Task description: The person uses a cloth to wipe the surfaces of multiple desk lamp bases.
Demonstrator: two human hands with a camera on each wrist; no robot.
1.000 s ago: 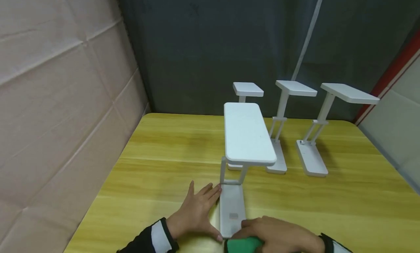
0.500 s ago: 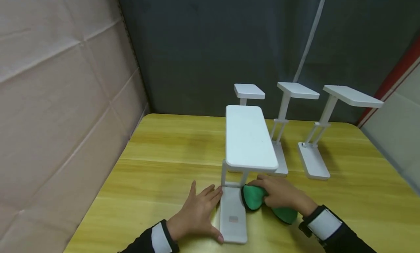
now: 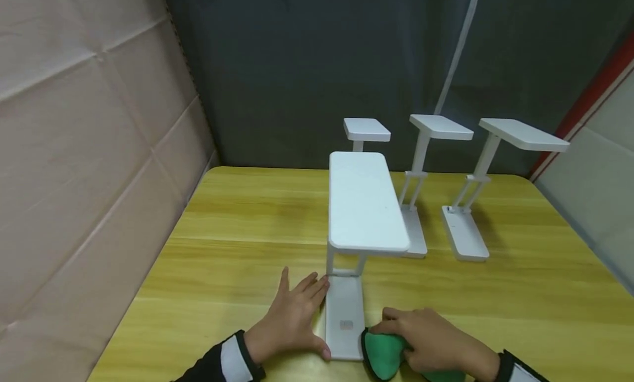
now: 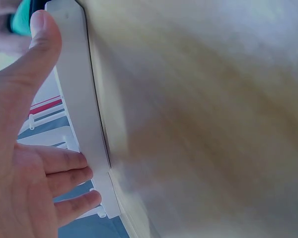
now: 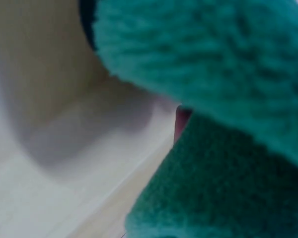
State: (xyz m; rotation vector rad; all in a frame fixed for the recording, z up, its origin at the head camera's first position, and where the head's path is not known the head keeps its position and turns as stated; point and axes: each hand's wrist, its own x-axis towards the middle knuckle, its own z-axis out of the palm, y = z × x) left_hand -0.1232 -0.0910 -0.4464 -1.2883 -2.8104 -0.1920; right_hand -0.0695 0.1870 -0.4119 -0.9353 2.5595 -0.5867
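Note:
A white folding stand [image 3: 366, 200] with a flat top plate stands at the front of the table, its base [image 3: 344, 316] towards me. My left hand [image 3: 291, 320] steadies the base from the left, fingers spread and straight, the thumb at the near corner. In the left wrist view the fingertips and thumb touch the base's side [image 4: 82, 99]. On the other side, my right hand [image 3: 433, 338] grips a fuzzy green wiping pad [image 3: 383, 355] with black edging, against or just beside the base's right edge. The pad [image 5: 203, 59] fills much of the right wrist view and hides the fingers.
Behind are similar white stands: one [image 3: 366, 130] partly hidden by the front stand, one [image 3: 441, 127] in the middle, and one [image 3: 522, 134] at right. A dark curtain [image 3: 307, 79] hangs behind the wooden table [image 3: 238, 228]; a pale cloth wall [image 3: 99, 167] rises at left.
My right hand moved the green pad from the base's near end up to its far right side, then back along the right edge towards me. My left hand stayed on the base.

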